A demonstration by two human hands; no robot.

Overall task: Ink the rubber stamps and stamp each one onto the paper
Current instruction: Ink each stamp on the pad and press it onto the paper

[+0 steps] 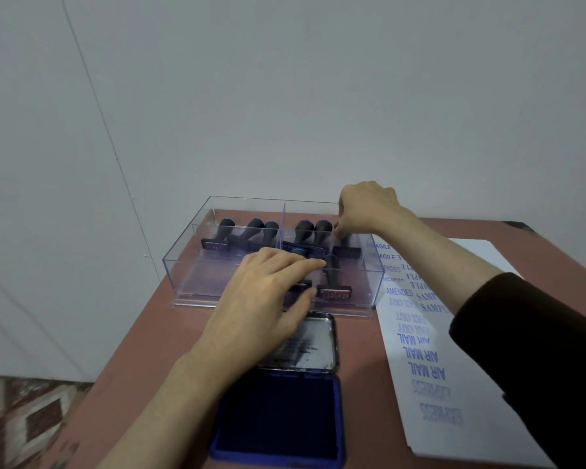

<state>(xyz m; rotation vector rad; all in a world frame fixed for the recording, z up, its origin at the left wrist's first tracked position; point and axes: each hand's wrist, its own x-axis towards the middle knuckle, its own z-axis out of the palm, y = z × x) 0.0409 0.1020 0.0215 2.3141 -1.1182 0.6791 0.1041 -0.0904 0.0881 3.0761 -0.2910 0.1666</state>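
Note:
A clear plastic box [183, 265] on the table holds several black-handled rubber stamps [224, 231]. My right hand [366, 208] reaches into the box's back right corner, its fingertips pinched on the handle of a stamp [347, 252] that stands on the box floor. My left hand [264, 292] lies over the box's front middle, with a stamp's base [301, 284] showing between thumb and forefinger. Another stamp [334, 282] stands just to its right. The open blue ink pad [278, 414] lies in front of the box. The white paper [430, 374] on the right bears several blue imprints.
The ink pad's metal lid [315, 346] lies open flat between the pad and the box. The reddish table [142, 367] stands against a pale wall [285, 96]. A patterned floor [24, 418] shows beyond the table's left edge. A dark sleeve [538, 350] covers my right forearm above the paper.

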